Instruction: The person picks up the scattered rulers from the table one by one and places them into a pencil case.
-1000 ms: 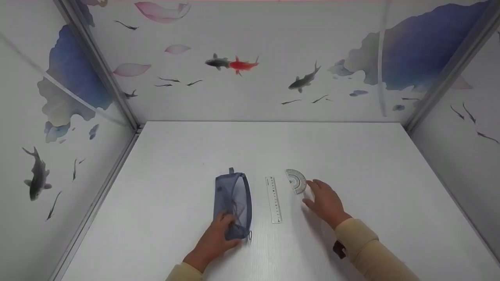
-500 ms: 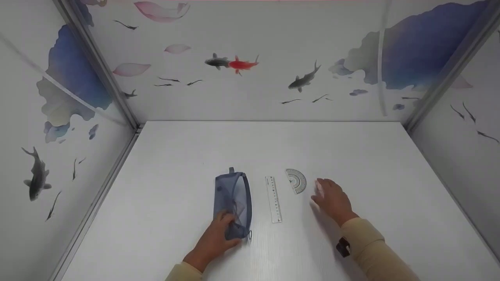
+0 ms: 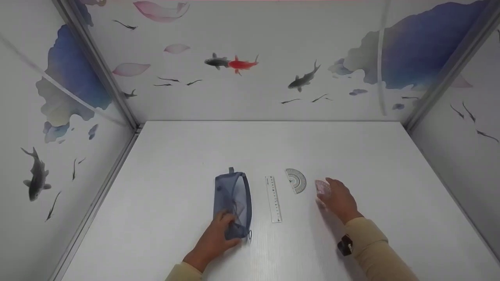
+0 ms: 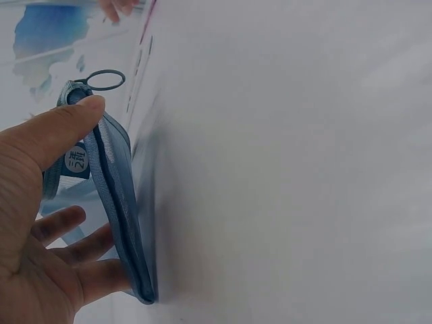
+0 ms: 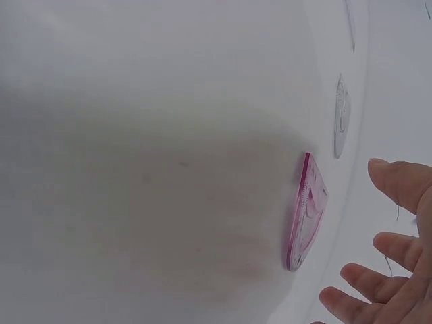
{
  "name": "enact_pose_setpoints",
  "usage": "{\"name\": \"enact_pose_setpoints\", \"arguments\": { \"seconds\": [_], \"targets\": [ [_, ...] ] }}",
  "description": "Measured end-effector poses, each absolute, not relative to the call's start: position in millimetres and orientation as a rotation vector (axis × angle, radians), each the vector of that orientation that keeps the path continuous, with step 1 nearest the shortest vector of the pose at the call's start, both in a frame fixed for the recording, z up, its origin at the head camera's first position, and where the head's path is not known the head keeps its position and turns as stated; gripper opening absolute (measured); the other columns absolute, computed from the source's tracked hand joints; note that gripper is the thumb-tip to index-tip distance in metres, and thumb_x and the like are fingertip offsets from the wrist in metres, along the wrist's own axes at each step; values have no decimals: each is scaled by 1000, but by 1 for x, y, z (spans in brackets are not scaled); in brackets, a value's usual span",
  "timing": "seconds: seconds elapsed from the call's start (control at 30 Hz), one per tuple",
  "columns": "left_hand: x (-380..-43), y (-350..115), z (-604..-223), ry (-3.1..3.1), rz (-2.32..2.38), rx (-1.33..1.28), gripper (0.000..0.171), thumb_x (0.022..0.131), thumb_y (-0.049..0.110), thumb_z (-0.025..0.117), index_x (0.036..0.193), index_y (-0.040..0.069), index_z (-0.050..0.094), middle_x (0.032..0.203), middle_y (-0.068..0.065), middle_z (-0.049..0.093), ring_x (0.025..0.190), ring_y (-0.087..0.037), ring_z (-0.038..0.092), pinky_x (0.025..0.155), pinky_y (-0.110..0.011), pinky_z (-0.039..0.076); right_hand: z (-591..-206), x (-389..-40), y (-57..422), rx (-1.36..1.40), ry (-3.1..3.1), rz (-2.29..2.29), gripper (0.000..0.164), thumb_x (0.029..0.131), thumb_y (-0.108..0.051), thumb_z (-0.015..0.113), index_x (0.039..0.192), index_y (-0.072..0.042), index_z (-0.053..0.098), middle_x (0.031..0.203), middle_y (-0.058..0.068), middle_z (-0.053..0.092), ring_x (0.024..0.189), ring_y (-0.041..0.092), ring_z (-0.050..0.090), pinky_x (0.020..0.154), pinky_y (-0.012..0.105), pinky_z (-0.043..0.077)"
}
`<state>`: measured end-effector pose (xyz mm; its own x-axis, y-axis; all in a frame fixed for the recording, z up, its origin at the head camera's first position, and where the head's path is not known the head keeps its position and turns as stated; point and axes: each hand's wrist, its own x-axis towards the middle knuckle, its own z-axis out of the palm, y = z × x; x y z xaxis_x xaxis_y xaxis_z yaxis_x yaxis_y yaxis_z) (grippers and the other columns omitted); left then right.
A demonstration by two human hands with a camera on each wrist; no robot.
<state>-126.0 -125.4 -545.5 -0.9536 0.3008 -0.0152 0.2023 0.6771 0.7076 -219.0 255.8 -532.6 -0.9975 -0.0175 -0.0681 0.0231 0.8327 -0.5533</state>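
A blue mesh pencil case (image 3: 223, 191) lies on the white table with its zipped side to the right. My left hand (image 3: 213, 239) holds its near end; in the left wrist view the thumb (image 4: 64, 128) is on the case beside the zip ring (image 4: 106, 79), other fingers against the side. Flat on the table, a pink transparent set square (image 3: 322, 188) is partly covered by my right hand (image 3: 343, 201) in the head view. The right wrist view has that hand's spread fingers apart from the set square (image 5: 307, 219). A clear protractor (image 3: 296, 181) lies left of it.
A clear straight ruler (image 3: 274, 199) lies between the pencil case and the protractor. White panels painted with fish and petals enclose the table (image 3: 175, 144) at the back and both sides.
My right hand has moved right, away from the protractor, and drawn back from the pink set square, which now shows on the table. The left hand and pencil case have stayed put.
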Motion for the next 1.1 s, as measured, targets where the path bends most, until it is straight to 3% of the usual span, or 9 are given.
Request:
{"name": "enact_pose_setpoints", "arguments": {
  "seconds": [0.37,0.9,1.1],
  "targets": [
    [-126,-125,-543,2753,1141,409,57,78,24,81,126,10,52,141,-28,36,128,-50,41,102,-59,39,-535,-218,260,63,2869,-927,67,93,-22,63,144,8,31,146,33,33,136,48,28,111,58,25],
    [-125,-125,-545,2757,1109,366,60,78,25,81,128,10,51,145,-27,35,131,-48,40,104,-58,38,-537,-217,256,166,2845,-946,70,89,-21,66,143,9,33,136,34,46,128,50,40,106,59,34],
    [-126,-126,-545,2763,1104,387,59,79,25,81,128,10,51,144,-27,35,129,-48,41,103,-58,39,-544,-223,257,232,2855,-940,71,87,-23,67,143,7,34,139,34,43,130,50,38,107,60,31]
  ]
}}
